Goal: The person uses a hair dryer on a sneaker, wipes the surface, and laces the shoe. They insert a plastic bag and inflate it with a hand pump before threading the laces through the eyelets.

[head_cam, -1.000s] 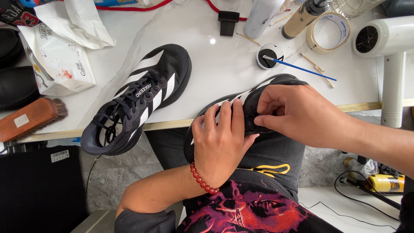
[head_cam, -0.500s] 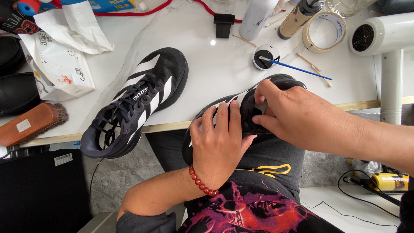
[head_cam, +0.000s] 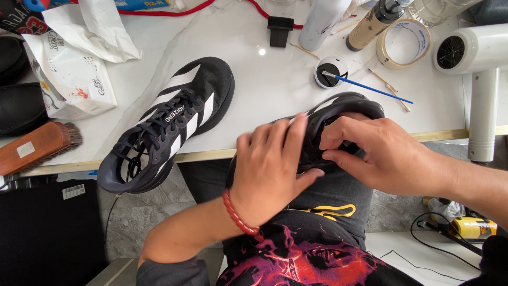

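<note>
A black sneaker (head_cam: 346, 108) rests on my lap at the table's front edge, mostly covered by both hands. My left hand (head_cam: 272, 164), with a red bead bracelet at the wrist, lies flat over its heel half and holds it. My right hand (head_cam: 381, 153) grips its upper near the laces, fingers pinched into the shoe. A second black sneaker with white stripes (head_cam: 169, 119) lies on the white table (head_cam: 275, 79) to the left, its heel hanging over the edge.
On the table: a small round pot (head_cam: 329, 71) with a blue-handled brush (head_cam: 373, 89), a tape roll (head_cam: 403, 43), a white hair dryer (head_cam: 479, 69), bottles, white paper bags (head_cam: 74, 79). A wooden brush (head_cam: 34, 148) lies at left. A yellow tool (head_cam: 473, 228) is on the floor.
My left hand has slid slightly along the sneaker on my lap, and my right hand's fingers have shifted on its upper. The striped sneaker has not moved.
</note>
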